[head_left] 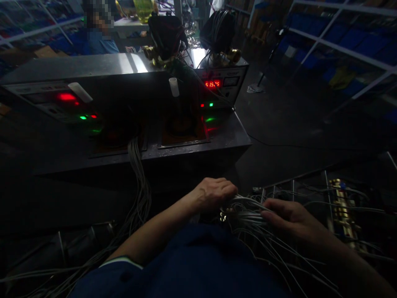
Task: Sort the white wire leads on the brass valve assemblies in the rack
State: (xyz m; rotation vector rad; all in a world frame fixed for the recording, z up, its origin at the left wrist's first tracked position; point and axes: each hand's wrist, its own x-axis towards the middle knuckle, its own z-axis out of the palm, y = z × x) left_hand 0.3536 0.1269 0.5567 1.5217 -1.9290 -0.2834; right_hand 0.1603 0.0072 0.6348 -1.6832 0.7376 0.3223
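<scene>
bundle of thin grey wires (248, 213), gathered, loose ends trailing

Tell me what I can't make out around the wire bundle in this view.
- Head view: left hand covers where it meets the wire bundle; its grip is unclear.
- Right hand fingertips are lost among the wires.
- Brass fittings are too dark for detail.
- Red display digits are too small.

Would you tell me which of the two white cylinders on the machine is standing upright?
The white cylinder near the red number display stands upright; the other white cylinder, at the left beside the red lamp, lies slanted.
</scene>
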